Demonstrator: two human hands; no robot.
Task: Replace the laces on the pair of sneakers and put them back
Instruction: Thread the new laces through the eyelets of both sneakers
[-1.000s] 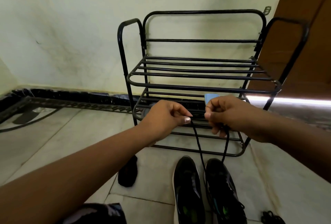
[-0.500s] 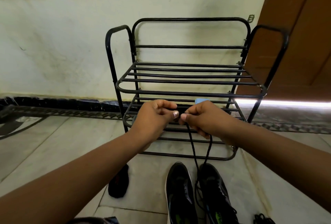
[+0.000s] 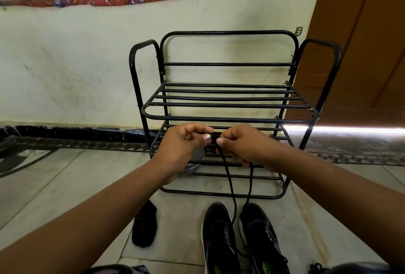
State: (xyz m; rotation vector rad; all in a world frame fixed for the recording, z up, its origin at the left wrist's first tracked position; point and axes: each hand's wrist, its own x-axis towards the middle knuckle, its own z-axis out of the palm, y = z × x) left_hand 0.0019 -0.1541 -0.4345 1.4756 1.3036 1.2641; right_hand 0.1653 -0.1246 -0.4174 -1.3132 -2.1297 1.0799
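Black lace: thin, two strands hanging to right sneaker; both hands' fingers pinch it.

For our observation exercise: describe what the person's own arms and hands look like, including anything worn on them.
Both forearms are bare, with no sleeves, watch, bracelet or rings visible. The left hand and right hand wear no gloves. The thumbnails look short and pale, apparently unpainted.

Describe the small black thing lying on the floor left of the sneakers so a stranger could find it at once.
Start at the black metal shoe rack against the pale wall. On the floor tiles before it stand two black sneakers side by side. Left of them, apart and alone, lies a flat, limp black sock-like piece; unlike the sneakers it has no sole, no laces and no green marking.
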